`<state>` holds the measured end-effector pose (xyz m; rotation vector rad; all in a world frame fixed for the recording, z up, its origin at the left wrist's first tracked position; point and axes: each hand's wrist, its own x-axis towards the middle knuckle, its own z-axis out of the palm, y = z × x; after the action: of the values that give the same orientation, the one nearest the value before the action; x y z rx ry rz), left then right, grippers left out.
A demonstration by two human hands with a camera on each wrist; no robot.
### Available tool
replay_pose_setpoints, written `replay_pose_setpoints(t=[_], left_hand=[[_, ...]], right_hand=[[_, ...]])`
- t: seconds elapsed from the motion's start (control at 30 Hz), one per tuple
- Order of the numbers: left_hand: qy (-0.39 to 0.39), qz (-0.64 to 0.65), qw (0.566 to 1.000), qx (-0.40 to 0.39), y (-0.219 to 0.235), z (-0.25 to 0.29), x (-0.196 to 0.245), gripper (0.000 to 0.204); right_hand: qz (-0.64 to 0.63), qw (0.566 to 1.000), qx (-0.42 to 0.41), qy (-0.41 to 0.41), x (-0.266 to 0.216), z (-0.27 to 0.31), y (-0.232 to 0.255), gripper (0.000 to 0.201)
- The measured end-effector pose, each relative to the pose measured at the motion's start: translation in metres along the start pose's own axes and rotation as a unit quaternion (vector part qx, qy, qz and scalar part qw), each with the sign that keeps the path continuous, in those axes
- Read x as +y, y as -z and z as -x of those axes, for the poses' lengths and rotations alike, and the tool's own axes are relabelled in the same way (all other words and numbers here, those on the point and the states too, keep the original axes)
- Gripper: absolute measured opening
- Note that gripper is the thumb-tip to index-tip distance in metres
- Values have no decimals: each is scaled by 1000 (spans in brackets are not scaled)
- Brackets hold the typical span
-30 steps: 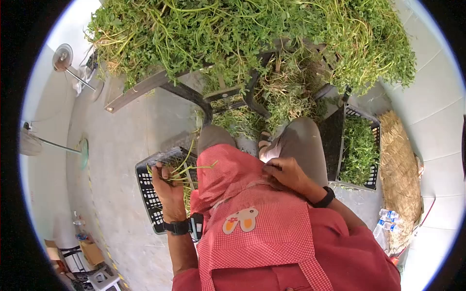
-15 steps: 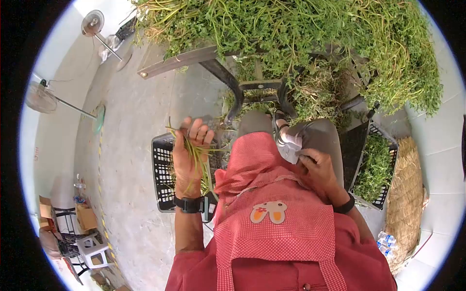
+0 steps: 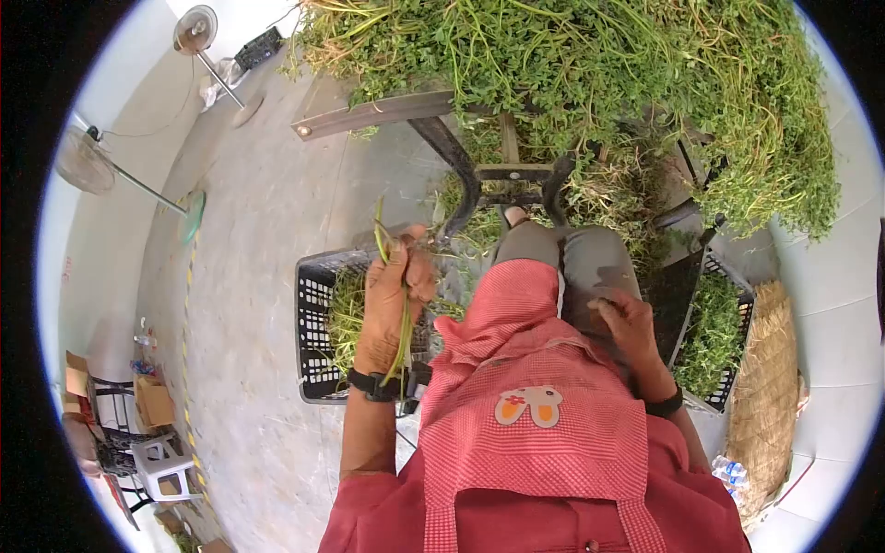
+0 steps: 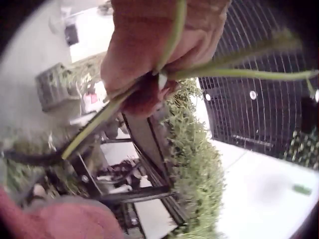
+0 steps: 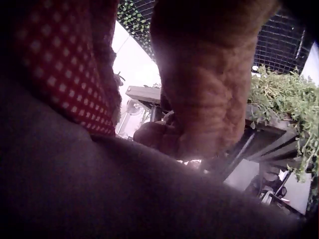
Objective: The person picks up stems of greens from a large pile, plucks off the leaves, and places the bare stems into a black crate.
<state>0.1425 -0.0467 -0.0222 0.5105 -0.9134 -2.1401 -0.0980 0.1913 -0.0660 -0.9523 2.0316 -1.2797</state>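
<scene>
In the head view my left hand grips a few long green stems above the left crate, their ends sticking out above and below the fingers. The left wrist view shows that hand close up, with stems fanning out on both sides of its curled fingers. My right hand hangs loosely curled at the right thigh, with nothing visible in it. Seen from the right wrist, the hand is beside the trouser leg, its fingertips partly hidden.
A large heap of leafy greens overhangs the table's edge ahead. Black crates with greens stand at left and right. Cut plants lie under the table. A straw bundle and fans stand at the sides.
My left hand has turned and closed round the stems, after opening with them across its palm. The right hand has moved slightly away from the apron along the thigh. The head view has shifted.
</scene>
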Motion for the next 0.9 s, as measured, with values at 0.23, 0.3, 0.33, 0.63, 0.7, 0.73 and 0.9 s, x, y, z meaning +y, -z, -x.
replay_pose_setpoints(t=[0.23, 0.3, 0.33, 0.63, 0.7, 0.73, 0.9], left_hand=[[-73, -556, 806, 192, 115, -14, 48, 35], [-119, -699, 651, 270, 177, -16, 46, 39], [-165, -805, 463, 332, 182, -16, 46, 45], [-45, -415, 895, 157, 164, -11, -74, 32], [79, -401, 912, 32, 116, -8, -88, 40], [145, -314, 938, -18, 98, -11, -92, 45], [-105, -686, 689, -209, 8, -21, -95, 63]], right_hand=[[-36, 999, -6, 9, -13, -4, -7, 19], [-6, 999, -8, 51, -1, -6, -5, 19], [-7, 999, -8, 49, -1, -5, -7, 19], [64, 997, 5, -49, 3, -10, 5, 19], [142, 986, 25, 88, 14, -14, 4, 28], [116, 990, -15, 76, 17, -13, 6, 46], [388, 921, -21, 15, 23, -20, 16, 76]])
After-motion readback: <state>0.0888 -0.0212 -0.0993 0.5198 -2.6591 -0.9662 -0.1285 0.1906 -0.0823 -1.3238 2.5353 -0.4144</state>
